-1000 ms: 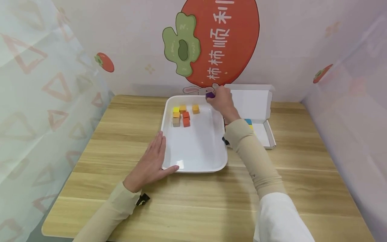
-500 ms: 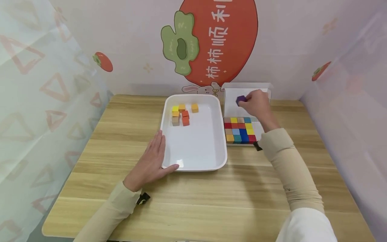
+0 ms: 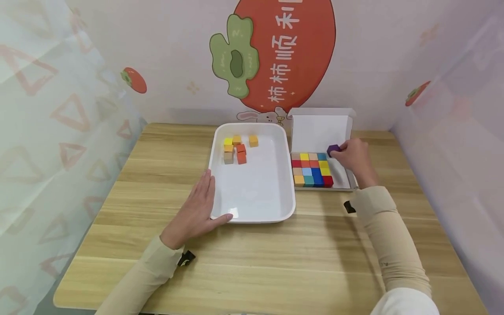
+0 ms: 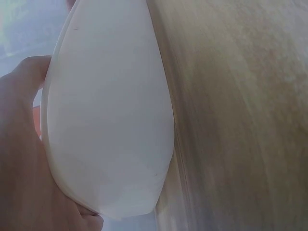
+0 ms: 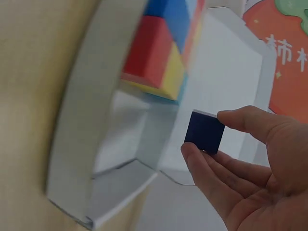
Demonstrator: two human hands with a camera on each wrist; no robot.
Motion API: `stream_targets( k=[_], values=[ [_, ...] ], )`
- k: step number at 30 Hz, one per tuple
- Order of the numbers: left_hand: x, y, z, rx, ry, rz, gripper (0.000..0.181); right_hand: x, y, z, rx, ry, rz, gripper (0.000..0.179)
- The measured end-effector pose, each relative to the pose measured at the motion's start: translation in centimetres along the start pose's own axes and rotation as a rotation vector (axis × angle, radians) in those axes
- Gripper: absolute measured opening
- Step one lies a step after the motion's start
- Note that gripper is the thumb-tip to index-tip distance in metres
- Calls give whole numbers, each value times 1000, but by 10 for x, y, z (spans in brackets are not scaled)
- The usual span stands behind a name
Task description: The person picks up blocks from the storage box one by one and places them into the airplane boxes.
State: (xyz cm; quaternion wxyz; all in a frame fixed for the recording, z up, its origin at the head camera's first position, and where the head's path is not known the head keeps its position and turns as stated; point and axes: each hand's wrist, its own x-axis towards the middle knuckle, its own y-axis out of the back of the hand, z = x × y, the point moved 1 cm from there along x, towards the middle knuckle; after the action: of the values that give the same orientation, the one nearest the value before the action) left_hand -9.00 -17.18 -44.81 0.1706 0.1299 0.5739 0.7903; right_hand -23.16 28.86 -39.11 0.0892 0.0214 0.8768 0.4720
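Between thumb and fingers, my right hand (image 3: 356, 159) pinches a dark purple cube (image 3: 333, 150) over the back right part of an open white cardboard box (image 3: 342, 177). Rows of coloured cubes (image 3: 307, 171) fill the left side of that box; its right strip shows bare floor. In the right wrist view the cube (image 5: 204, 132) hangs apart from the box's cubes (image 5: 153, 50). My left hand (image 3: 194, 212) rests on the left rim of a white tray (image 3: 256, 192), fingers straight along the edge and thumb over the front corner. Several yellow, orange, red and plain wood cubes (image 3: 241, 153) sit in the tray's back left.
The box lid (image 3: 319, 131) stands raised against the back wall. Tray and box stand side by side on a wooden table (image 3: 252, 267). Printed sheets (image 3: 59, 144) enclose the table at the back and sides. Black straps (image 3: 187, 258) hang at both wrists.
My right hand has carried the purple cube from above the tray's back right corner rightward, then down over the box's right side. The left hand has stayed on the tray rim.
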Motion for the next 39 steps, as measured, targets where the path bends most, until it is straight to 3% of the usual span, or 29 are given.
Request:
stream_targets(
  k=[12,17,24,29,34,39],
  values=[
    [1,-1,1,7,-8,4,121,4,-31,15,12,-81,-10,45],
    [-1,1,1,2,-7,12,121,5,-35,11,12,-94,-44,49],
    [-1,0,0,8,-2,1,121,6,-28,5,-85,-40,-87,50],
    [0,0,0,10,1,-10,121,2,-19,-22,-137,23,-65,52],
    [1,1,-1,10,-5,0,121,-3,-17,-67,-81,136,-69,50],
    [1,1,0,10,-7,5,122,-4,-26,-112,-39,236,-108,45]
  ],
)
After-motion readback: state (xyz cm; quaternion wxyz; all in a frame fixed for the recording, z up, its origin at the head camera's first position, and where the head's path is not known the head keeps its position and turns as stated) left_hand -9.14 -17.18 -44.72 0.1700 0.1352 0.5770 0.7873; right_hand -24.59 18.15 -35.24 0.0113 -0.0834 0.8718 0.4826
